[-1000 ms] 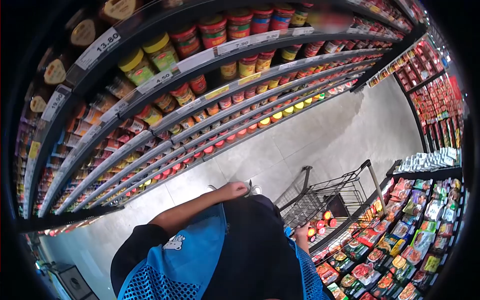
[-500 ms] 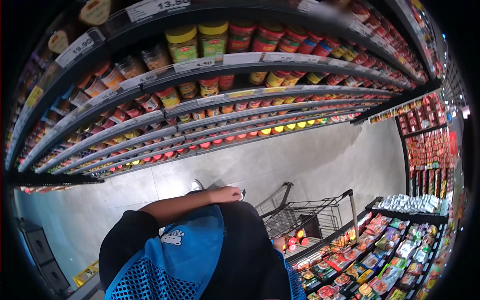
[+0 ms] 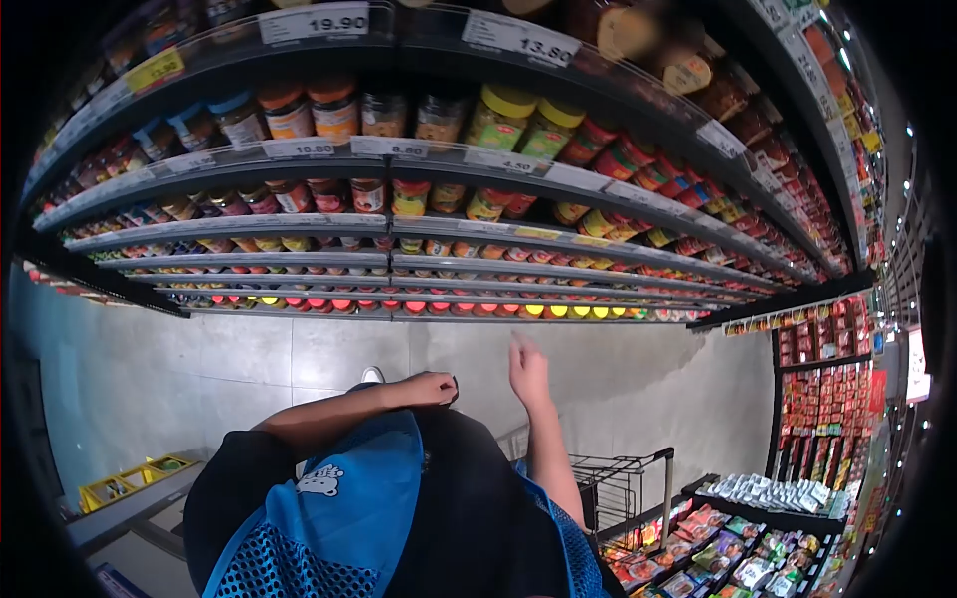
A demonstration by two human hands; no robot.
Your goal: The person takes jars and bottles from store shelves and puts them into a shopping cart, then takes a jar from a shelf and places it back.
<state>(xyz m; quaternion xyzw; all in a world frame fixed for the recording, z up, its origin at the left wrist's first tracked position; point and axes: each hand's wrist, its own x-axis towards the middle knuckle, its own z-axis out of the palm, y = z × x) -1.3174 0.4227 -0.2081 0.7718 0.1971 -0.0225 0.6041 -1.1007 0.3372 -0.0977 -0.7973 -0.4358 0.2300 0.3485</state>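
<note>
My left hand (image 3: 432,389) is held in front of my body with its fingers curled closed. A small dark edge shows at its fingertips, but I cannot make out what it is. My right hand (image 3: 527,369) is raised above the floor, reaching forward toward the shelf of jars (image 3: 389,239). Its fingers are extended, slightly smeared at the tips, and nothing shows in them. Jars with red lids and yellow lids (image 3: 558,311) line the lowest row, beyond the right hand.
A wire shopping cart (image 3: 623,478) stands at my right, partly behind my right arm. Packaged foods fill a display (image 3: 738,548) beside it. More red packets hang on a rack (image 3: 822,399) at the far right. A yellow crate (image 3: 135,483) sits at the left.
My right hand has risen from beside the cart and now reaches forward. My view has turned right to left along the shelves. My left hand stays curled near my body.
</note>
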